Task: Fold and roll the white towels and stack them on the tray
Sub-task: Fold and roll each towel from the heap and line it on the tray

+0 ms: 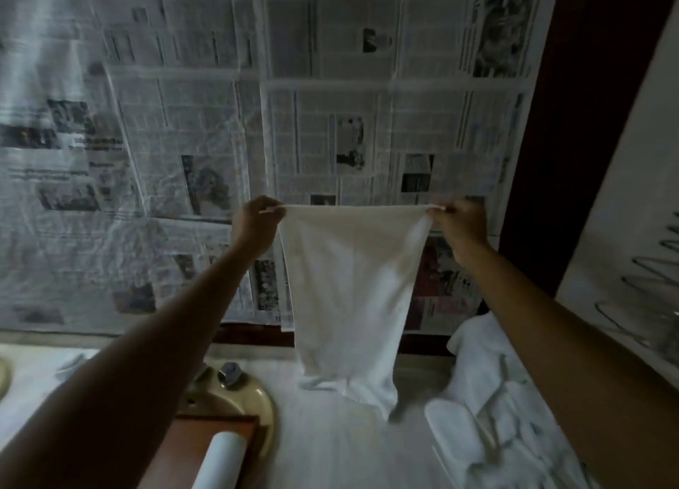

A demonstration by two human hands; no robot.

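Observation:
A white towel (349, 297) hangs stretched in the air in front of me, its lower end touching the counter. My left hand (257, 224) pinches its top left corner and my right hand (459, 224) pinches its top right corner. A rolled white towel (220, 463) lies on the brown wooden tray (176, 448) at the bottom, left of centre. A pile of loose white towels (492, 396) lies on the counter at the right, partly hidden by my right arm.
A beige sink (235, 400) with a metal tap (229, 373) sits beside the tray. Newspaper sheets (183, 121) cover the surface behind the counter. A dark wooden frame (588, 121) stands at the right, with glassware (654, 305) near the right edge.

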